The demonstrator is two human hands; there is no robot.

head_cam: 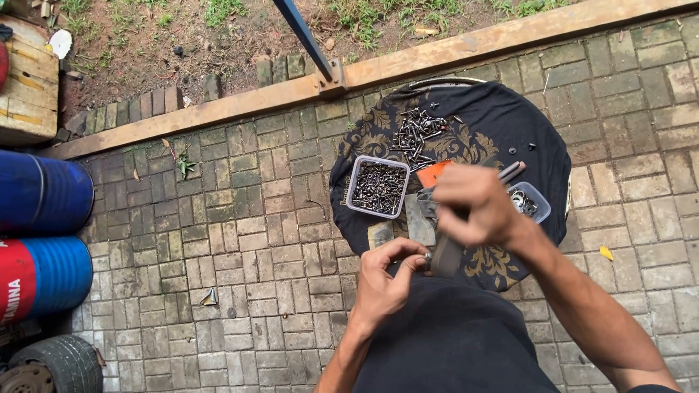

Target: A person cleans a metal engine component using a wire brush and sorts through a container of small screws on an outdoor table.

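Pinching a small metal piece (427,256) between thumb and fingertips, left hand (386,280) curled narrow just above the lap. Wrapped tight around a dark tool (510,172), right hand (477,206) raised just beyond and right of that pinch, tool tip poking out past the knuckles. Further out from both grips, resting on the dark patterned cloth (510,120): clear tray of screws (377,187), loose screw pile (416,135), second small container (534,203).

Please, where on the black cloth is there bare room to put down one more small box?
The black cloth is bare along its right side, past the clear tub. Crowded: the loose screws, the screw box and both hands, left hand and right hand.
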